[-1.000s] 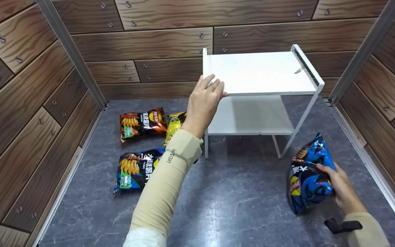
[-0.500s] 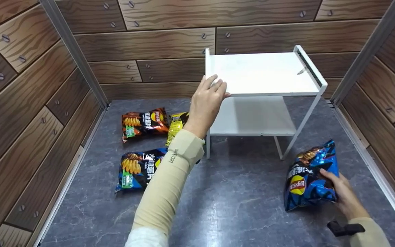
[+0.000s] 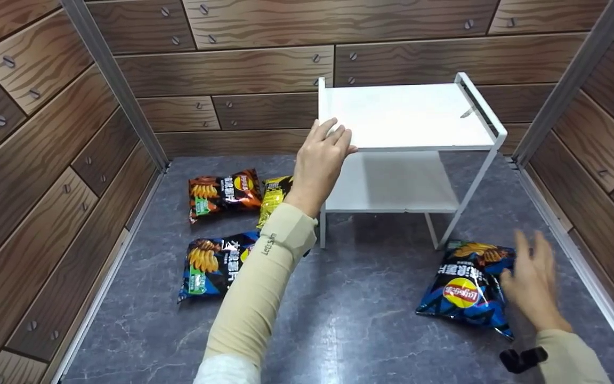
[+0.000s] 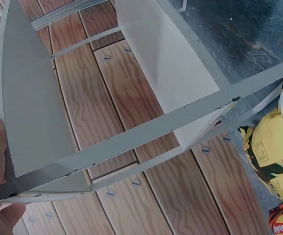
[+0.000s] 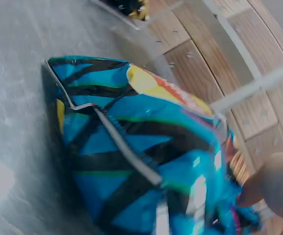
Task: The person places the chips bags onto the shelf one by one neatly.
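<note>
- Right hand (image 3: 533, 285): fingers spread, blurred, beside the blue Lay's chip bag (image 3: 469, 277); contact unclear.
- The bag lies on the floor (image 3: 376, 298) near the white two-tier shelf unit (image 3: 405, 114), probably light, slick, crushable; best cupped by its sides.
- Long axis runs away from the person, logo (image 3: 461, 293) end nearer.
- Left hand (image 3: 320, 165) grips the unit's corner.

Blue-and-black chip bag (image 3: 464, 285), white shelf (image 3: 403, 114), brown wood-grain wall (image 3: 264, 72), grey marbled floor (image 3: 371, 290)

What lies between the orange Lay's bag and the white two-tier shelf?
A yellow chip bag, partly hidden by the left sleeve in the head view.
</note>
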The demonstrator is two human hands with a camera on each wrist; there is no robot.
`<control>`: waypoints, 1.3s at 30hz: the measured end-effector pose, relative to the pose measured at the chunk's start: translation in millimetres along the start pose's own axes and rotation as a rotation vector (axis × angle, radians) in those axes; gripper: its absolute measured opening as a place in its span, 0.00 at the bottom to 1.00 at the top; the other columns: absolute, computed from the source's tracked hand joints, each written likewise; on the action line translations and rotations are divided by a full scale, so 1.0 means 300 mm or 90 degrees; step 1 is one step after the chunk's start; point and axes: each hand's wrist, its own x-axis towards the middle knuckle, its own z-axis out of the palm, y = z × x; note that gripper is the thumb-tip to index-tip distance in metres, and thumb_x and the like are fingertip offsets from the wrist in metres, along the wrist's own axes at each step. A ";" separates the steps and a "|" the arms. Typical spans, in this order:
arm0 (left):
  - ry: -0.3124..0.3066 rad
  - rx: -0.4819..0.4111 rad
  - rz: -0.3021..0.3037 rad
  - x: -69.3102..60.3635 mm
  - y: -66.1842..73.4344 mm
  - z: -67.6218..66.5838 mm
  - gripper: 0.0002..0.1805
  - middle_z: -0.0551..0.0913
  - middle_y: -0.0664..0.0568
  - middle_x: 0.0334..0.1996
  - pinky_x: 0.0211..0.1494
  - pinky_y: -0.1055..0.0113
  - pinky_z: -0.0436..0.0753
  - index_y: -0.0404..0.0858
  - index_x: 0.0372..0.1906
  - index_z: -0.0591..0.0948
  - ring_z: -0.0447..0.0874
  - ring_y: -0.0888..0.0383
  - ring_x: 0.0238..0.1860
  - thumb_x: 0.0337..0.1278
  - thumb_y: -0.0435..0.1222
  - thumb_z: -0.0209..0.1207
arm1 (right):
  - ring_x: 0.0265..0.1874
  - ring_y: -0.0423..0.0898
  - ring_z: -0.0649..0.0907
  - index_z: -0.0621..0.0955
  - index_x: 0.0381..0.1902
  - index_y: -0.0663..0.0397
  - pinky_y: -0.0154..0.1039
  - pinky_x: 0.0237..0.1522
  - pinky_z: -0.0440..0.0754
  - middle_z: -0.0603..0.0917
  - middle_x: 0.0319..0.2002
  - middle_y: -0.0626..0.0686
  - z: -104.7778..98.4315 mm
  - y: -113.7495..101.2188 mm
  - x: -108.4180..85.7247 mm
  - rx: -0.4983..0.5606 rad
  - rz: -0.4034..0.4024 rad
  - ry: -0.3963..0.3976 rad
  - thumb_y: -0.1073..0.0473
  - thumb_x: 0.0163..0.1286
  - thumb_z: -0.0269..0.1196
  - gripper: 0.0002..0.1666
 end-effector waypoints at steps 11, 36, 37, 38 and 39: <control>0.011 0.001 0.010 -0.003 0.007 0.009 0.24 0.88 0.53 0.50 0.73 0.56 0.71 0.40 0.48 0.84 0.79 0.56 0.63 0.68 0.52 0.47 | 0.69 0.74 0.62 0.72 0.68 0.57 0.79 0.64 0.57 0.70 0.67 0.68 0.030 0.005 0.011 -0.158 -0.306 -0.135 0.88 0.51 0.51 0.46; 0.028 -0.003 0.002 -0.002 -0.005 0.008 0.23 0.88 0.53 0.50 0.73 0.55 0.72 0.40 0.46 0.85 0.80 0.56 0.62 0.68 0.51 0.48 | 0.52 0.82 0.66 0.53 0.70 0.73 0.75 0.44 0.72 0.60 0.57 0.85 -0.061 0.103 -0.045 -0.247 0.053 -0.214 0.53 0.52 0.76 0.60; 0.026 -0.005 0.002 -0.002 -0.004 0.008 0.22 0.88 0.53 0.50 0.73 0.55 0.72 0.40 0.46 0.85 0.79 0.56 0.62 0.69 0.51 0.48 | 0.52 0.82 0.66 0.54 0.69 0.74 0.74 0.44 0.72 0.61 0.56 0.86 -0.067 0.102 -0.047 -0.251 0.063 -0.215 0.53 0.52 0.75 0.59; 0.024 -0.007 0.002 -0.001 -0.003 0.008 0.22 0.88 0.53 0.50 0.73 0.55 0.72 0.40 0.46 0.85 0.79 0.56 0.62 0.69 0.51 0.48 | 0.51 0.82 0.66 0.55 0.68 0.76 0.74 0.43 0.73 0.62 0.55 0.86 -0.072 0.101 -0.049 -0.256 0.073 -0.217 0.53 0.52 0.75 0.58; 0.023 -0.010 0.002 0.000 -0.002 0.007 0.22 0.88 0.53 0.50 0.73 0.55 0.71 0.40 0.46 0.85 0.79 0.56 0.63 0.69 0.50 0.48 | 0.50 0.82 0.67 0.56 0.66 0.76 0.73 0.42 0.73 0.62 0.54 0.86 -0.077 0.100 -0.052 -0.260 0.086 -0.214 0.53 0.53 0.75 0.57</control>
